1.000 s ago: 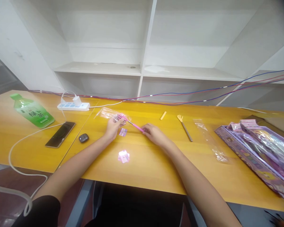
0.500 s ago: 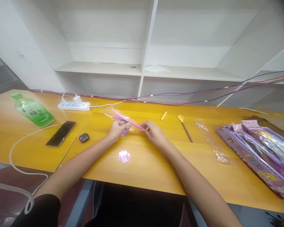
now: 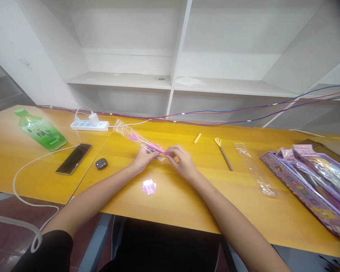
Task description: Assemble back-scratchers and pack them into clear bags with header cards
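A pink back scratcher with a claw-shaped head and a silvery rod lies slantwise inside a clear plastic sleeve, its head toward the far left. My left hand is closed on the sleeve near its right end, thumb on top. At the handle's end, the fingertips of my right hand pinch the back scratcher. Both hands are close together just above the table. A small pink-and-white label card lies in front of them.
To the right lie a yellow stick, a yellow-clawed back scratcher, a clear sleeve and purple packages. On the left are a green bottle, phone, black case and power strip. Cables run behind.
The back scratcher has slid further into the sleeve, so less handle sticks out. My right hand has moved slightly left, closer to my left hand. The sleeve now looks straighter.
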### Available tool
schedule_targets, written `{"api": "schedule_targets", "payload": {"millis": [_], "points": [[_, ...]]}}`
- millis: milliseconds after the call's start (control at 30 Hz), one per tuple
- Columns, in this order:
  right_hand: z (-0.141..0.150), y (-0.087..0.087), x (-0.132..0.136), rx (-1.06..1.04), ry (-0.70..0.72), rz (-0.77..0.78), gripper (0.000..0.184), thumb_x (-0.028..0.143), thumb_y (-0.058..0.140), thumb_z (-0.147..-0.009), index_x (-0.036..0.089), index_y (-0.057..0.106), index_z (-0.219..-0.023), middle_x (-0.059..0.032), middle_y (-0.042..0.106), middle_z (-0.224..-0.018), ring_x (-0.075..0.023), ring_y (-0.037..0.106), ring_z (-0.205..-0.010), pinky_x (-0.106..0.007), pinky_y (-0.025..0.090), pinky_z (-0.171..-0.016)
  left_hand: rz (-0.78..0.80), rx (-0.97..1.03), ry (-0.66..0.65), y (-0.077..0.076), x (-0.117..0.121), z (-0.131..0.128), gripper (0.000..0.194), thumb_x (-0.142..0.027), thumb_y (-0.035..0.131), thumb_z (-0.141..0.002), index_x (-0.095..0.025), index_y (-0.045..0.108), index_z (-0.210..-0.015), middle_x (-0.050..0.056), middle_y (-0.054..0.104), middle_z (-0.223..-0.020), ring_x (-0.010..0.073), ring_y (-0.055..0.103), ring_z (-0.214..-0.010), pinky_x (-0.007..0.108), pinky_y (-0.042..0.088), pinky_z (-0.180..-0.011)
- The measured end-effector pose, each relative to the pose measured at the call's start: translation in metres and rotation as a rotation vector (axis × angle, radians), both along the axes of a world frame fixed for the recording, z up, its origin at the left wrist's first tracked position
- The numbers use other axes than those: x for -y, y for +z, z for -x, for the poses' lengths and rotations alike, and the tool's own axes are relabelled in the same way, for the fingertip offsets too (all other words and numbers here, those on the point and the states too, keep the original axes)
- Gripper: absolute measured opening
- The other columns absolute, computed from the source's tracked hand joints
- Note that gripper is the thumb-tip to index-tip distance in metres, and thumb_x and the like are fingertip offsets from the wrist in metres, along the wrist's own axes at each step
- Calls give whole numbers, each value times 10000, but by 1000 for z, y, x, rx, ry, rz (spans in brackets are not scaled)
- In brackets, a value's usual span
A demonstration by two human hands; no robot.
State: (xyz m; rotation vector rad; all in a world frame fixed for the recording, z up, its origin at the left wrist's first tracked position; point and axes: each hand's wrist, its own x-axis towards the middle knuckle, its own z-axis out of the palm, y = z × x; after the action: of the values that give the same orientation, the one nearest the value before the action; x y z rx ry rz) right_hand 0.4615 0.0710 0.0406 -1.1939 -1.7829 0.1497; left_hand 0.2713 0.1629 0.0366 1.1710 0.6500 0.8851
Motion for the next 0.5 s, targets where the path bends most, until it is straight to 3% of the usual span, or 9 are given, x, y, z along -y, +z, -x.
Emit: {"api": "schedule_targets", "payload": {"millis": [167,333,500], "points": [[1,6,2,2,9,-16,226,374,510,-1076,280,708,-1131,-115,703,-1090,-252,680,-1044,-455,580,-952,31,7,-2,-1,-3,0,378,-330,923,-670,-166,689,-918,6,701,-745,128,628,-635,234,381,-552],[-1,0,2,60,20,25,230,403,521,-1079,284,713,-1124,-104,741,-1124,-243,700,-1041,-422,573,-921,-8,18,-69,-4,2,-1,395,-350,939,-668,-157,710,-925,27,728,-825,155,678,-752,278,517,-728],[0,-3,3,163,-19,49,232,424,542,-1078,283,722,-1120,-84,773,-1145,-230,720,-934,-399,518,-864,-98,-88,-199,-8,9,-3,398,-440,936,-691,-131,739,-847,67,738,-796,185,694,-764,302,530,-768]]}}
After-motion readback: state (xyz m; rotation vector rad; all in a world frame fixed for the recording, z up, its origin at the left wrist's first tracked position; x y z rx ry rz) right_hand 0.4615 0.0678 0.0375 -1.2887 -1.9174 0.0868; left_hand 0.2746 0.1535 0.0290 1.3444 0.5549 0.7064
